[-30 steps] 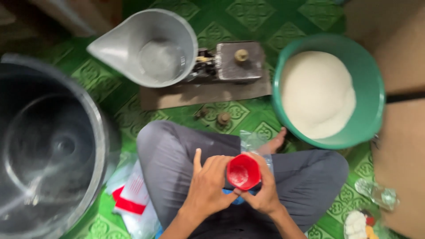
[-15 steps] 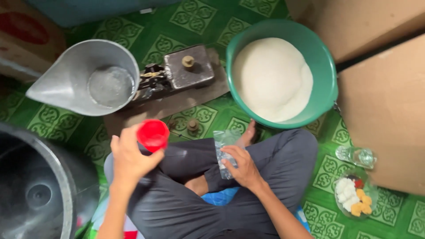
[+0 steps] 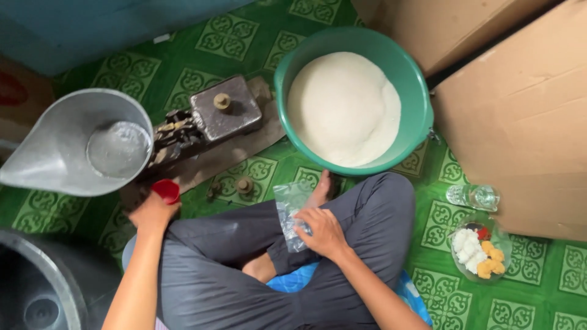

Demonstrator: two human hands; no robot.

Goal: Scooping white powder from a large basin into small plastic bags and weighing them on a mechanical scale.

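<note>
Now the green basin [image 3: 422,116] of white powder fills the upper middle of the frame, with the metal scale pan [image 3: 49,165] at far left. Since a moment ago the left hand [image 3: 153,212] has dropped from chest height to the floor below that pan — fingers closed round the small red cup [image 3: 166,190]. The right hand [image 3: 323,231] stays at centre, pinching the clear plastic bag [image 3: 290,211] on the knee — a scoop looks finished.

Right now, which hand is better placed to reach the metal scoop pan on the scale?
Left. The left hand, holding a red cup, sits just below the metal scoop pan. The right hand rests on a clear plastic bag over the lap, farther away.
</note>
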